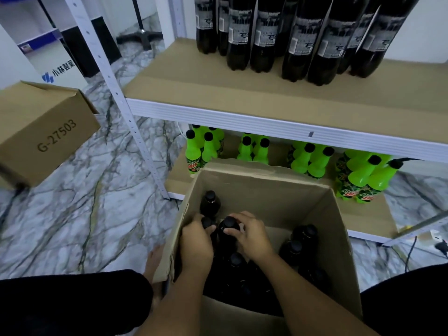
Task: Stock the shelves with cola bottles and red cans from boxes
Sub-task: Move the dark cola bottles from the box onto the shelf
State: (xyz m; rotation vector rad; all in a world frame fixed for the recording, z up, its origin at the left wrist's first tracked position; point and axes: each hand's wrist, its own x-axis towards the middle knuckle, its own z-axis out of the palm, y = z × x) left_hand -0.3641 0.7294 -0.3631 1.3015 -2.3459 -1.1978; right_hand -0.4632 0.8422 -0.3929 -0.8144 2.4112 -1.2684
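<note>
Seen from above, a person crouches over an open cardboard box [271,214] on a marbled floor [80,214], dark-clothed knees at the bottom corners of the view. Both bare forearms reach down into the box. The left hand [197,241] has its grip curled around the black cap and neck of one small cola bottle [208,224]. The right hand [249,235] grasps the cap of the bottle just beside it [229,226], thumb and fingers pinching its top. Neither bottle has been lifted clear of the box.

More dark bottles stand upright in the box: one toward its far left corner [210,202], one below the hands, and a cluster along the right wall [300,241]. How many lie deeper in the shadow is hard to tell.

Just beyond the box, the bottom shelf [378,219] holds rows of bright green soda bottles [312,161]. Above it, the middle shelf [218,86] carries a group of large cola bottles [300,44] toward its back right, with its front and left bare.

To the far left sits a second cardboard box [43,132], printed G-27503. No red cans are visible anywhere.

Judging from this, stocking is partway done: some cola is shelved, several bottles remain boxed, and the cans appear not yet started.
</note>
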